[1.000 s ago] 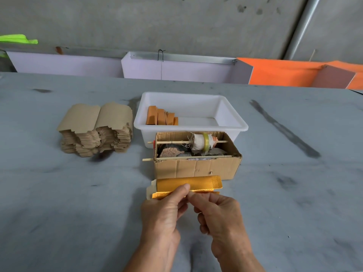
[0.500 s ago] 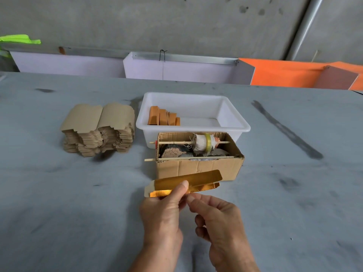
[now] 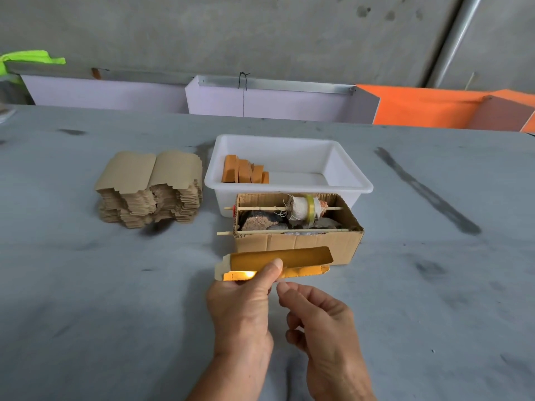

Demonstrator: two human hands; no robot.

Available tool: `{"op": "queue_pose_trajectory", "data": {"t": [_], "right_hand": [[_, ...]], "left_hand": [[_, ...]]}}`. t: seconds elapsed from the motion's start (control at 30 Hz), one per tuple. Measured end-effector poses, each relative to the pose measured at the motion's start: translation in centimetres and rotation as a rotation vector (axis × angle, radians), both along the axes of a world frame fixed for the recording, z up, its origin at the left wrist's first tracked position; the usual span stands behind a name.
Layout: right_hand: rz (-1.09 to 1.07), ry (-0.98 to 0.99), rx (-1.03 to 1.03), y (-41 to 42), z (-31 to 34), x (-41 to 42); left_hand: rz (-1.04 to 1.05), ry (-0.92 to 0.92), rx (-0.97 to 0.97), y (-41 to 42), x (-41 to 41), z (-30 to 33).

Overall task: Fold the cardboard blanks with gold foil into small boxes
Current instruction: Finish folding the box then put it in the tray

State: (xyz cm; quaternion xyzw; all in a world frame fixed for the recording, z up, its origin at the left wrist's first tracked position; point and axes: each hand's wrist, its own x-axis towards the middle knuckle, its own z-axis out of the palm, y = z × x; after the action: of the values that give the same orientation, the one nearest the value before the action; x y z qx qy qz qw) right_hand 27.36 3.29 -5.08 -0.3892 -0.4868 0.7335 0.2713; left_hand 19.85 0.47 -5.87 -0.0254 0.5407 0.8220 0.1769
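My left hand [image 3: 243, 308] pinches a gold-foil cardboard blank [image 3: 301, 261] between thumb and fingers, holding it just above the table in front of the cardboard box. The blank is partly folded, gold side up, with a long flap raised. My right hand [image 3: 321, 322] hovers just below and right of it, fingers loosely curled, off the blank and holding nothing. A tall stack of unfolded brown blanks [image 3: 150, 189] sits to the left. Several folded orange-brown boxes [image 3: 244, 172] stand in the white plastic tub [image 3: 344, 166].
A brown cardboard box [image 3: 298, 244] with two sticks and a spool of string stands right behind the blank, against the tub. Purple and orange boards [image 3: 419, 108] line the grey table's far edge.
My right hand has let go of the blank and drawn back toward me. My left hand keeps the blank, now tilted with its long flap raised higher.
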Motion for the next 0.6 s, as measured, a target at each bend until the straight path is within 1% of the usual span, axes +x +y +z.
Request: {"op": "queue_pose_trajectory", "data": {"t": [0.2,0.3,0.43,0.6], "right_hand": [[0.007,0.046,0.091,0.1,-0.5,0.0],[0.012,0.08,0.201,0.4,-0.5,0.2],[-0.002,0.027,0.404,0.6,-0.8,0.2],[-0.122,-0.033,0.492,0.2,-1.8,-0.1]], "left_hand": [[-0.008,-0.033,0.004,0.1,0.0,0.0],[-0.031,-0.088,0.008,0.0,-0.2,-0.2],[-0.046,-0.122,0.019,-0.2,-0.4,-0.1],[-0.039,-0.117,-0.017,-0.3,0.0,-0.2]]}}
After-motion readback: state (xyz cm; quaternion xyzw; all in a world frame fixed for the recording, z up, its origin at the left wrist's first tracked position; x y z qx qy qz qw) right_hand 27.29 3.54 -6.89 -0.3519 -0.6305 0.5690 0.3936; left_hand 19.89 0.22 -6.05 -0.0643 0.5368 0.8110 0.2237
